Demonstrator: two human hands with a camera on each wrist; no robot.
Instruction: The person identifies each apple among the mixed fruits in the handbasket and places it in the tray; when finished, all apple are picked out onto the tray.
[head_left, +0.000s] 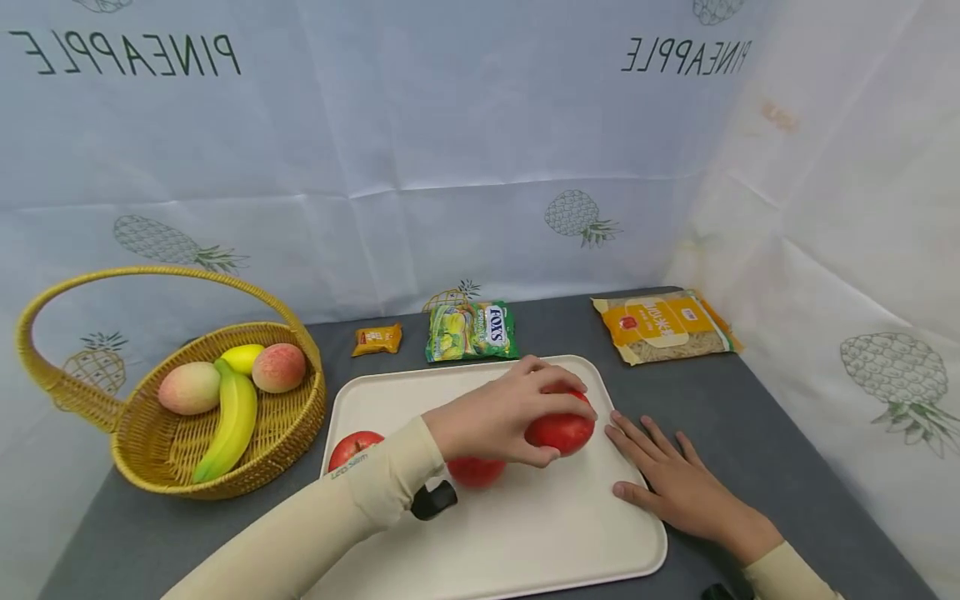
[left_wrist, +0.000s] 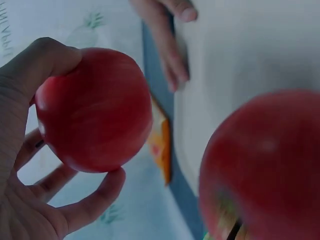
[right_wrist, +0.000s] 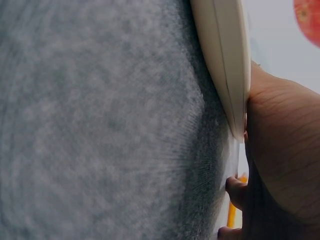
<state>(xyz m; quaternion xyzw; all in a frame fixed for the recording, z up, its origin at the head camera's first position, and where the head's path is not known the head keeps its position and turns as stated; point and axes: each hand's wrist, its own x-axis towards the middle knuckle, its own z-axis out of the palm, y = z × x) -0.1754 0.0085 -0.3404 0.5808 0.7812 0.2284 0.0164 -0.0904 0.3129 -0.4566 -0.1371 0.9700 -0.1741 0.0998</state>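
My left hand (head_left: 517, 410) grips a red apple (head_left: 562, 429) over the right part of a cream tray (head_left: 555, 533). In the left wrist view, the thumb and fingertips lie round the held apple (left_wrist: 95, 112), and a second apple (left_wrist: 265, 160) looms large beside it. That second apple (head_left: 477, 472) sits on the tray below my left wrist, and a third apple (head_left: 356, 446) lies at the tray's left side, partly covered by the sleeve. At the tray's right edge rests my right hand (head_left: 675, 483), fingers extended and thumb over the rim.
A wicker basket (head_left: 300, 425) with a tall handle stands left of the tray, holding a banana (head_left: 232, 417), a lemon (head_left: 242, 358) and two peaches (head_left: 279, 367). Behind the tray lie a small orange packet (head_left: 377, 340), a green candy bag (head_left: 471, 332) and a yellow-orange food bag (head_left: 663, 327).
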